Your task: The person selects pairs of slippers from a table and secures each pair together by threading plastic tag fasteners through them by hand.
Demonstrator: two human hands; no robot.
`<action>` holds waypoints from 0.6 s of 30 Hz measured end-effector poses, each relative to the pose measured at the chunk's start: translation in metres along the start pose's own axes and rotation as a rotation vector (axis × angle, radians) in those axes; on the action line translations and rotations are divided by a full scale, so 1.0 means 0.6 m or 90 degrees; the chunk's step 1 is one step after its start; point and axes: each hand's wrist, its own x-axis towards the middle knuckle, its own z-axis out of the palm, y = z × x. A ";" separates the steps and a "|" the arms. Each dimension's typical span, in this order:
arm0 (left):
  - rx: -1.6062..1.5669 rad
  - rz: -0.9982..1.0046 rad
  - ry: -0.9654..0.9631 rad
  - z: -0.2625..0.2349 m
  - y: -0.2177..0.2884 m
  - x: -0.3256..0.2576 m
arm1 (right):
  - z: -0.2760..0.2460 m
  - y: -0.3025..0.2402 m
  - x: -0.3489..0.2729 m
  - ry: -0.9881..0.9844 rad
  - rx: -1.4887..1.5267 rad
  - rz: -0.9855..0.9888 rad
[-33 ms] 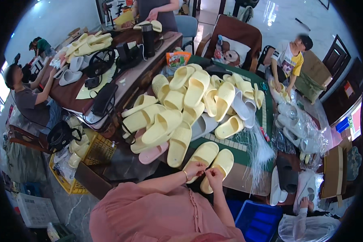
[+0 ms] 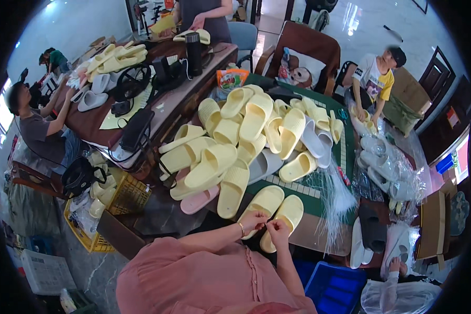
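My left hand (image 2: 253, 222) and my right hand (image 2: 278, 231) meet over a pair of pale yellow slippers at the table's near edge. Fingers on both sides are pinched; anything thin between them is too small to make out. The left slipper (image 2: 266, 198) lies partly under my left hand, while my right hand covers part of the right slipper (image 2: 290, 209). Just beyond rises a big heap of yellow slippers (image 2: 209, 163), with a pink slipper (image 2: 200, 201) and a grey slipper (image 2: 266, 166) among them. A bundle of thin clear strands (image 2: 334, 209) hangs over the edge to the right.
A blue crate (image 2: 336, 289) stands low at my right, a yellow crate (image 2: 133, 194) at left. Bagged slippers (image 2: 378, 162) and dark slippers (image 2: 370, 227) line the right side. Other people work around the tables; one hand (image 2: 396, 264) reaches in at lower right.
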 end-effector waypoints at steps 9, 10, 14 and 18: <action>-0.032 -0.021 0.027 0.018 0.018 -0.012 | 0.005 0.006 -0.014 0.024 0.042 0.007; -0.061 -0.028 0.021 0.019 0.016 -0.011 | 0.006 0.010 -0.015 0.024 0.043 0.006; -0.091 -0.026 -0.008 0.011 0.002 -0.003 | 0.007 0.017 -0.011 0.034 0.069 0.023; -0.082 -0.026 0.009 0.013 0.003 -0.006 | 0.004 0.011 -0.009 0.027 0.018 0.025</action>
